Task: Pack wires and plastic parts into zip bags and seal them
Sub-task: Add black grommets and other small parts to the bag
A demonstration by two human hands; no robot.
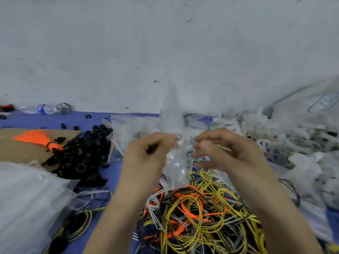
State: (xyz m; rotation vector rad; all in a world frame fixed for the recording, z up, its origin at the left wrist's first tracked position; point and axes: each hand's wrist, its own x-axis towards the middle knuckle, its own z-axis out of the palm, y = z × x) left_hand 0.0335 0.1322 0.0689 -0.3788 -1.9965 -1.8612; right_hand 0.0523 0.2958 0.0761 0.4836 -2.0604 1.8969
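Note:
My left hand grips a clear zip bag held upright in front of me, along with a small black part between its fingers. My right hand is beside the bag with curled fingers at its edge; the picture is blurred, so I cannot tell whether it holds the plastic. Below the hands lies a tangle of yellow, orange, black and white wires. A heap of black plastic parts lies to the left, and white plastic parts are piled to the right.
A stack of empty zip bags sits at the near left. A filled zip bag lies behind my hands. An orange wire bundle rests on cardboard. A water bottle lies against the white wall.

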